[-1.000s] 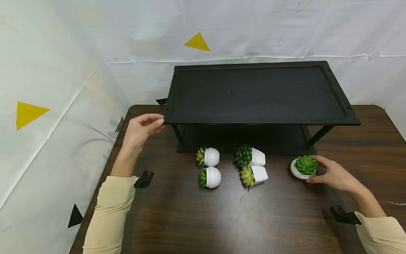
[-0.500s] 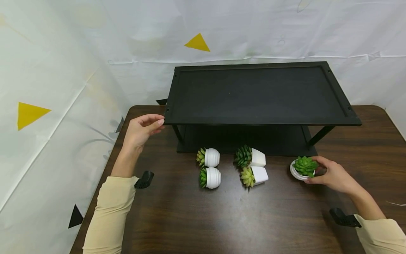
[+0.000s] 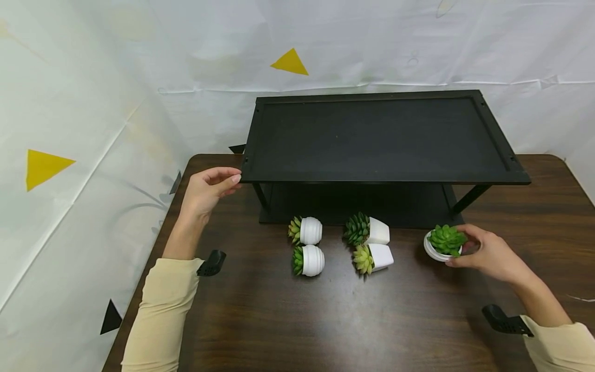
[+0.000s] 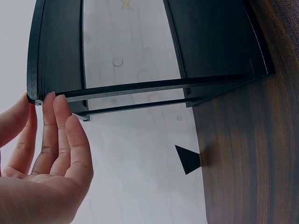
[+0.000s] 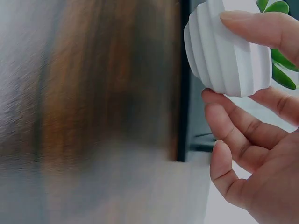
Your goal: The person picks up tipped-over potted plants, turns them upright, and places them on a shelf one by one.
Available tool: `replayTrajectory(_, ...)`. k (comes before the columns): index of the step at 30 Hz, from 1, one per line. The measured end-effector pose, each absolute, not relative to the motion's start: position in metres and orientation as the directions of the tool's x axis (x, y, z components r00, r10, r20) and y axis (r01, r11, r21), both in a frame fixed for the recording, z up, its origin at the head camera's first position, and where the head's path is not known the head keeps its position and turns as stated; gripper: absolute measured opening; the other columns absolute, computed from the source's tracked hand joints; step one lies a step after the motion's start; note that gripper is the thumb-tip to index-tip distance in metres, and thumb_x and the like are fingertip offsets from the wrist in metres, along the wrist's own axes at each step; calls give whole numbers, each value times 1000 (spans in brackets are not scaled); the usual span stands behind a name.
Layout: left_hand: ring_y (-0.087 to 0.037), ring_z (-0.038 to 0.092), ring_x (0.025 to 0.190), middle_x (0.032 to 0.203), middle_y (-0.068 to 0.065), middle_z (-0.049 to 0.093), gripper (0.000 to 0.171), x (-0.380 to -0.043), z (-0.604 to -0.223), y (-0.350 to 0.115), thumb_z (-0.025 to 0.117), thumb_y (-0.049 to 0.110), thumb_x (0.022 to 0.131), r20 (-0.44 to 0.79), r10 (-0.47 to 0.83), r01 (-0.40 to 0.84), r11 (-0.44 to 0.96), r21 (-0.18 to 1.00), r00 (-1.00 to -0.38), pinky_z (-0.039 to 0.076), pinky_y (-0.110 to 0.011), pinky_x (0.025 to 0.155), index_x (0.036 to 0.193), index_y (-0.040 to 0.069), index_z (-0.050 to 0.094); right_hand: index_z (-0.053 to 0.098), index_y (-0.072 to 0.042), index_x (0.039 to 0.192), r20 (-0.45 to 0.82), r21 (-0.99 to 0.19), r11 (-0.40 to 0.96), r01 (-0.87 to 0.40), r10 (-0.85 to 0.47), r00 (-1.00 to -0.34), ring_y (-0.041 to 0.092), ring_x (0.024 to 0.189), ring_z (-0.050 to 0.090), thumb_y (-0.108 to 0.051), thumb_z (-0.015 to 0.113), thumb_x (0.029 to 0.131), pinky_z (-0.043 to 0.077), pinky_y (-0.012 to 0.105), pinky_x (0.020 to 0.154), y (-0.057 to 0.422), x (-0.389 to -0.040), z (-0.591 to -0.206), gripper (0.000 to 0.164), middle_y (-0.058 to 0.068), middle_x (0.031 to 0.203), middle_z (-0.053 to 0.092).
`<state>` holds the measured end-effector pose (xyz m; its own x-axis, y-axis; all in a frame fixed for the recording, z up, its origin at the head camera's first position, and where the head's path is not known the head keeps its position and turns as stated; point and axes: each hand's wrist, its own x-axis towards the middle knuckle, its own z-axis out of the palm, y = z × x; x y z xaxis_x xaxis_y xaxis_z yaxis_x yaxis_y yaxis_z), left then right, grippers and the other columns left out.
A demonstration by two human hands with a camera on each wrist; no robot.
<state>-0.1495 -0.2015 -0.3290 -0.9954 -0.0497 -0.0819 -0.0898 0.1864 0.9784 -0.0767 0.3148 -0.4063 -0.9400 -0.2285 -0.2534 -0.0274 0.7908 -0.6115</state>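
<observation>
My left hand (image 3: 203, 194) pinches the front left corner of a black two-tier shelf (image 3: 381, 137), thumb on one side of the top board and fingers on the other; the left wrist view shows this grip (image 4: 51, 154) close up. At the right, my right hand (image 3: 488, 256) holds a small potted succulent (image 3: 446, 241) upright between thumb and fingers. Its white ribbed pot (image 5: 229, 51) fills the top of the right wrist view, raised off the table, with green leaves (image 5: 283, 77) partly behind the thumb.
Two round-potted succulents (image 3: 312, 260) lie on their sides before the shelf. Right of them lie two more in square white pots (image 3: 381, 256). The shelf's lower board (image 3: 353, 201) sits on the brown wooden table (image 3: 334, 325). White sheeting (image 3: 372, 46) hangs behind and at left.
The succulent in my right hand has risen slightly and shifted a little left, moving with the hand. My left hand and the lying pots stay as they were.
</observation>
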Motion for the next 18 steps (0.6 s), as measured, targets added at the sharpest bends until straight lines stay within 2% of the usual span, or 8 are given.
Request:
replayTrajectory(10,-13,65,79,87,3,64,30,-148,-328,-202,69,17,85,-93,-58,-102,190,976,-994,52,-22,73,106,-4,64,45,7,126,-201,-622,780,-68,-242,-949,4,74,52,-23,81,73,46,27,58,305,-75,-371,72,13,96,59)
replayTrajectory(18,-11,64,76,86,3,64,28,-148,-328,-202,70,17,85,-89,-59,-99,189,977,-994,52,-21,72,104,-3,64,44,5,127,-174,-638,765,-86,-252,-952,3,71,56,-20,82,71,47,26,56,298,-77,-345,72,12,95,59)
